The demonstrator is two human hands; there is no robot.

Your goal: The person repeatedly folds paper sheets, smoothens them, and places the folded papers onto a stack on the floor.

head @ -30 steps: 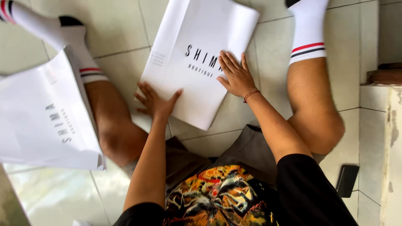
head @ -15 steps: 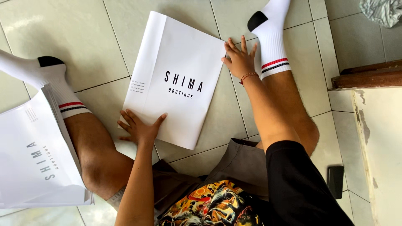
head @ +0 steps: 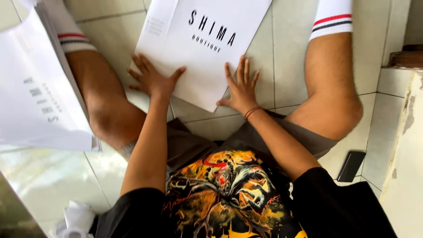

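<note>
Both hands are lying flat and spread, gripping nothing. The left hand is pressing its palm and splayed fingers onto the near left edge of the white paper sheet, and the right hand, with a thin red band at the wrist, is pressing down by the sheet's near corner, some fingers on the paper and the heel of the hand on the tiled floor. Neither hand is closing on anything; the fingers are apart and bearing down, seemingly to pin the sheet flat and keep it from sliding on the smooth tiles.

The sheet is lying on the floor between the person's spread legs, directly ahead of the lap. It is sitting skewed to the tile lines: its long axis is running away from the person and leaning toward the right, with one corner pointing back at the body. Dark print is showing on its upper face.

To the sheet's left, beyond the left leg, a stack of similar white sheets is resting. Well to the sheet's right, near the right thigh, a dark phone is lying on the floor beside a worn concrete step.
</note>
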